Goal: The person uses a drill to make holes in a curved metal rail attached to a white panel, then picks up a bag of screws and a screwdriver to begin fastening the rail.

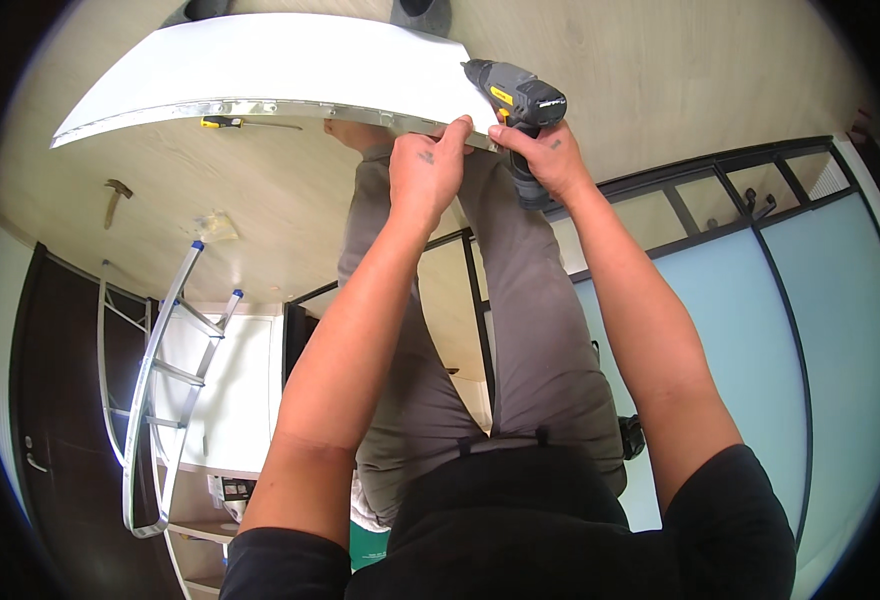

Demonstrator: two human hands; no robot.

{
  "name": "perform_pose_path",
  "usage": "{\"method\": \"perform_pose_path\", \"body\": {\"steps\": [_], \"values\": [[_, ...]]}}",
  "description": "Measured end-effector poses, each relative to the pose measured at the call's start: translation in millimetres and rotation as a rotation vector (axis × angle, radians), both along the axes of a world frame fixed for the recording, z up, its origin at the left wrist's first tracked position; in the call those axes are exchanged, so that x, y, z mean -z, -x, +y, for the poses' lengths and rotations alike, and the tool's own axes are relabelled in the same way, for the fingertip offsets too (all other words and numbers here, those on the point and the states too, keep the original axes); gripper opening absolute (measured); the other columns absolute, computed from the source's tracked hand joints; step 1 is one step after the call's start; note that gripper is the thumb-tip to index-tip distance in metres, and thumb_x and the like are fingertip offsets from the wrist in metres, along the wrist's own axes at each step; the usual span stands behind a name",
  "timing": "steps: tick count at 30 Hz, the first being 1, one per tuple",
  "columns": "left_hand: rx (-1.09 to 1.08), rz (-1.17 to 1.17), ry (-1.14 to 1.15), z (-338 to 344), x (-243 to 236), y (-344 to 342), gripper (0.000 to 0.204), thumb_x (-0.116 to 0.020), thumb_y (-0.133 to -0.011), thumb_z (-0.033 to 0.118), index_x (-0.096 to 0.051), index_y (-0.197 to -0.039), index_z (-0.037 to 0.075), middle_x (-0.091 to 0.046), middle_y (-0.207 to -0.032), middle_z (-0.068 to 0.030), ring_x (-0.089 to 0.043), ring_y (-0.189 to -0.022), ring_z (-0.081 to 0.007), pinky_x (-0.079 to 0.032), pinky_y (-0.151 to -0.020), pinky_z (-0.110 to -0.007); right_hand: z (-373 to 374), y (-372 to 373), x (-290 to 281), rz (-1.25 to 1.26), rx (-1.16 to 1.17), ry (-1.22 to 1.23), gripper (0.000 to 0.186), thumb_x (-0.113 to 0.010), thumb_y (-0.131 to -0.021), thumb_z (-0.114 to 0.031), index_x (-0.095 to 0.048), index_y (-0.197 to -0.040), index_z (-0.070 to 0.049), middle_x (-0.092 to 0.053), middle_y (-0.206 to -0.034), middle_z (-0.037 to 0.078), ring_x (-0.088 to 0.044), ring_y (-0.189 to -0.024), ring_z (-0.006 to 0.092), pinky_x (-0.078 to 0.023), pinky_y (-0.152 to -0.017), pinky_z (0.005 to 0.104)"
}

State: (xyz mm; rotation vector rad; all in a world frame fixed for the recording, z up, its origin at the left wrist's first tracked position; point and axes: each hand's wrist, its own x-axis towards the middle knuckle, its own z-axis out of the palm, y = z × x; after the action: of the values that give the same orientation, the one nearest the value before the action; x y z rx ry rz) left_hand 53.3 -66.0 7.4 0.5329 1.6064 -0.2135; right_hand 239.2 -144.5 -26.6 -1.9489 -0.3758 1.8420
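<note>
A: Head view. Where's the work?
B: White panel (260, 70), metal strip (270, 108) along its near edge, out beyond the knees. Left hand (425, 175) pinched on the strip near the panel's right end. Right hand (557, 158) wrapped round the drill (520, 92), thumb reaching to the panel's corner; its other fingers mostly hidden.
A: Step?
B: Probably positioning the strip for fastening. Chuck points left, over the panel's right end; bit contact unclear.
A: Next move calls for?
B: Likely a steady left pinch, drill lined up squarely.
</note>
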Motion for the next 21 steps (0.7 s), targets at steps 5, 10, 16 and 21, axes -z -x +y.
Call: {"method": "perform_pose_path", "body": {"steps": [5, 10, 16, 21], "values": [[-0.010, 0.051, -0.069, -7.6, 5.0, 2.8, 0.060, -0.064, -0.097, 0.052, -0.084, -0.102, -0.005, -0.082, -0.091, -0.0181, -0.077, -0.090, -0.0287, -0.056, -0.091, -0.038, 1.4, 3.7, 1.5, 0.052, 0.072, -0.034, 0.032, -0.084, -0.092, -0.016, -0.074, -0.119, -0.001, -0.075, -0.107, 0.004, -0.069, -0.095, 0.0131, -0.055, -0.087, 0.0307], [0.021, 0.040, -0.056, -8.5, 4.4, 3.8, 0.064, -0.062, -0.097, 0.053, -0.083, -0.104, -0.006, -0.083, -0.093, -0.0183, -0.076, -0.090, -0.0299, -0.056, -0.092, -0.039, -3.8, 6.5, 6.0, 0.028, 0.123, -0.041, 0.033, -0.084, -0.093, -0.016, -0.074, -0.120, -0.001, -0.075, -0.110, 0.004, -0.069, -0.100, 0.0130, -0.055, -0.089, 0.0309], [-0.026, 0.017, -0.055, -1.6, 2.0, 4.7, 0.056, -0.066, -0.099, 0.046, -0.081, -0.103, -0.007, -0.078, -0.096, -0.0101, -0.062, -0.085, -0.0166, -0.049, -0.083, -0.033, 1.9, 8.6, -1.9, 0.037, 0.110, -0.069, 0.032, -0.084, -0.093, -0.017, -0.074, -0.119, -0.001, -0.075, -0.109, 0.004, -0.069, -0.098, 0.0127, -0.055, -0.088, 0.0310], [0.017, 0.051, -0.103, -6.6, 6.1, 2.2, 0.063, -0.063, -0.096, 0.055, -0.085, -0.099, -0.004, -0.081, -0.089, -0.0202, -0.075, -0.088, -0.0330, -0.056, -0.090, -0.039, -3.2, 6.1, 7.9, -0.006, 0.096, -0.014, 0.030, -0.084, -0.093, -0.019, -0.075, -0.116, -0.002, -0.075, -0.104, 0.003, -0.068, -0.094, 0.0123, -0.054, -0.083, 0.0311]]}}
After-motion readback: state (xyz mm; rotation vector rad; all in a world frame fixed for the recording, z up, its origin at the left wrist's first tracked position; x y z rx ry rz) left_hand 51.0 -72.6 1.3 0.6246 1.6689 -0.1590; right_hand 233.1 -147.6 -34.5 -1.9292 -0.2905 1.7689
